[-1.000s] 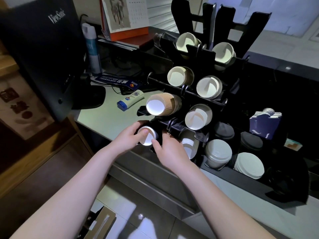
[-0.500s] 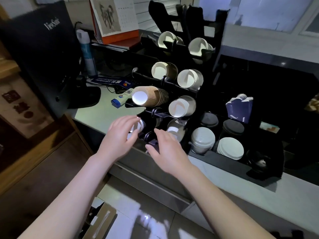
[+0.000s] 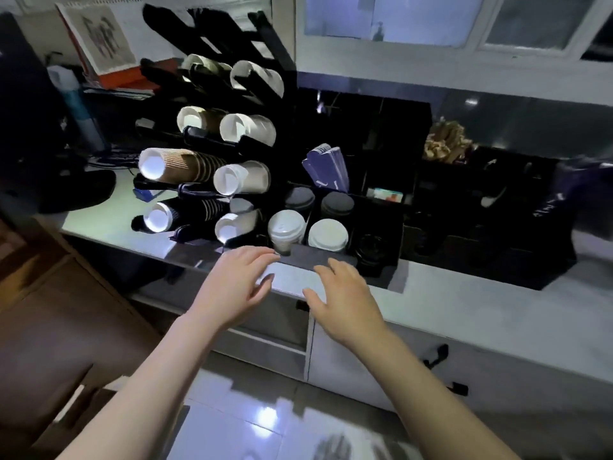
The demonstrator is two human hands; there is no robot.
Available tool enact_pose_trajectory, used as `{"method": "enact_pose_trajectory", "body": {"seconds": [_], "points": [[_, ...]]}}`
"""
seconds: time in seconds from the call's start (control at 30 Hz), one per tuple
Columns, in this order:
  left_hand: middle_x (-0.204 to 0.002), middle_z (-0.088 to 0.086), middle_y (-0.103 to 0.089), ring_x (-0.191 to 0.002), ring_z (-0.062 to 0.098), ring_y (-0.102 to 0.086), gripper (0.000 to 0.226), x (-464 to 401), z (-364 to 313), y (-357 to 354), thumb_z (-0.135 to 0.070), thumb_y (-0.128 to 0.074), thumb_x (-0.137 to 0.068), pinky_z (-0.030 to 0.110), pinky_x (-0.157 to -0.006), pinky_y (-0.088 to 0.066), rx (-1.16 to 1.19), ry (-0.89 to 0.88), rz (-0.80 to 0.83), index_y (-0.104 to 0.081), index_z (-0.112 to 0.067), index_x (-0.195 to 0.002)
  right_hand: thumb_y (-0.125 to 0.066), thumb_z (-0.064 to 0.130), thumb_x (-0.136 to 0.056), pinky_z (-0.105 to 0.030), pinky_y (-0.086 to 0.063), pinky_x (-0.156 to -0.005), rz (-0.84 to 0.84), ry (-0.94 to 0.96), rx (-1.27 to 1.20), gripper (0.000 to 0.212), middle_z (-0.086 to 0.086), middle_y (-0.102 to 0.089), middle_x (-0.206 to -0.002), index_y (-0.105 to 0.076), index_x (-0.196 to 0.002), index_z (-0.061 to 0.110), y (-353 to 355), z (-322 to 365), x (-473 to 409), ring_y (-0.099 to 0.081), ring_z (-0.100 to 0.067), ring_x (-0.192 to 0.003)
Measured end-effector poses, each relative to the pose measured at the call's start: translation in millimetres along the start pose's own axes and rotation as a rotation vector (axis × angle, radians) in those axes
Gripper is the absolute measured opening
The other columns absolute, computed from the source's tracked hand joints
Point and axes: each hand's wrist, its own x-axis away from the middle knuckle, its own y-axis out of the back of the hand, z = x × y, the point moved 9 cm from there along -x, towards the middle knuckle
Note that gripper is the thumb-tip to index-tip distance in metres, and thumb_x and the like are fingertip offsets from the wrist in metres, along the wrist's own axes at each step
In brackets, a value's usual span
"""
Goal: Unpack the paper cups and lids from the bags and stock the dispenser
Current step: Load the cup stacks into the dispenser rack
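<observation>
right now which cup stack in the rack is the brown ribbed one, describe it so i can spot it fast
Find the black tiered dispenser rack on the left of the counter. In its left column, third row down, lies the brown ribbed cup stack, pointing its bright white base at you. It juts out further than the others, and its corrugated brown wall differs from the smooth white stack beside it and the dark stack below.

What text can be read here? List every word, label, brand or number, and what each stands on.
No text reads clearly in this picture.
Calendar: print too blurred to read.
Dark bag: pale lettering, too blurred to read.
Small card: coloured print, too small to read.
Blue paper sleeves: a white mark, not legible.
</observation>
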Motion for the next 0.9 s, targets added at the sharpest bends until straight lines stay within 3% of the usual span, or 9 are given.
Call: {"method": "enact_pose_trajectory", "body": {"seconds": [0.2,0.4,0.7,0.9], "points": [[-0.126,-0.001,-0.064,-0.114,0.021,-0.059,0.046,-20,-128,-43,-0.041,-0.040,-0.091,0.037,-0.095,-0.047,0.059,-0.108,0.044,-0.064,-0.020,-0.124,-0.042,0.048,-0.101,-0.040,-0.025,-0.117,-0.060,-0.143,0.036,0.055,-0.008,-0.037,-0.154,-0.040,-0.148,0.020,32,-107,67,-0.029,-0.026,-0.143],[-0.125,-0.003,-0.064,-0.115,0.020,-0.058,0.044,-51,-233,-74,-0.039,-0.039,-0.093,0.038,-0.097,-0.045,0.112,-0.240,0.055,-0.064,-0.020,-0.123,-0.043,0.044,-0.102,-0.043,-0.019,-0.119,-0.104,-0.251,0.163,0.055,-0.013,-0.032,-0.157,-0.039,-0.149,0.015,66,-202,127,-0.026,-0.032,-0.145],[-0.126,-0.004,-0.063,-0.116,0.021,-0.059,0.043,-113,-358,-135,-0.038,-0.038,-0.092,0.041,-0.099,-0.045,0.133,-0.459,0.148,-0.065,-0.022,-0.122,-0.061,0.040,-0.092,-0.050,-0.043,-0.103,-0.213,-0.470,0.233,0.048,-0.016,-0.060,-0.131,-0.058,-0.129,0.009,106,-326,188,-0.054,-0.039,-0.122],[-0.125,-0.004,-0.064,-0.116,0.020,-0.058,0.043,-173,-431,-163,-0.037,-0.039,-0.092,0.040,-0.097,-0.046,0.187,-0.577,0.163,-0.065,-0.020,-0.121,-0.043,0.046,-0.100,-0.042,-0.029,-0.115,-0.221,-0.564,0.233,0.053,-0.007,-0.047,-0.146,-0.042,-0.143,0.015,133,-403,194,-0.039,-0.030,-0.137]]}}
